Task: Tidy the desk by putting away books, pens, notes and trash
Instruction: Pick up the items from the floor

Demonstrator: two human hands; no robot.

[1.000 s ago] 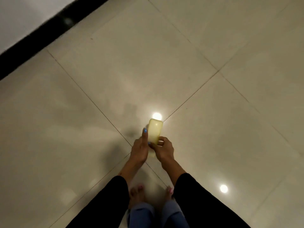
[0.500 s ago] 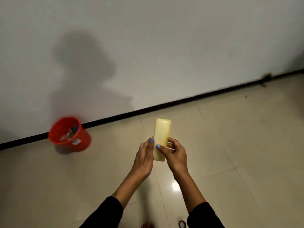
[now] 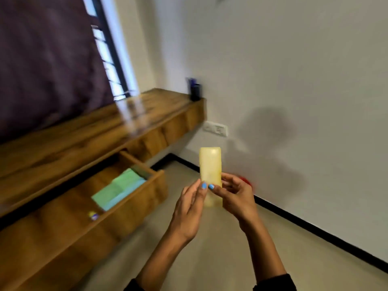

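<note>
A pale yellow oblong object (image 3: 210, 166) stands upright in front of me, pinched near its lower end by both hands. My left hand (image 3: 190, 208) touches its left edge with thumb and fingers; my right hand (image 3: 236, 197) wraps its right side. To the left runs a wooden desk (image 3: 63, 141) with an open drawer (image 3: 134, 198) holding green and blue notebooks (image 3: 119, 189). A dark pen holder (image 3: 195, 91) stands at the desk's far end against the wall.
A red bucket (image 3: 245, 181) shows partly behind my right hand, on the floor by the wall. A white switch plate (image 3: 215, 128) sits on the wall below the desk end. A dark curtain (image 3: 46, 59) and window lie behind the desk. A small round item (image 3: 93, 215) lies in the drawer.
My view has swung up from the floor, past the wall and red bucket, leftward to the desk and open drawer. Both hands keep the same hold on the yellow object.
</note>
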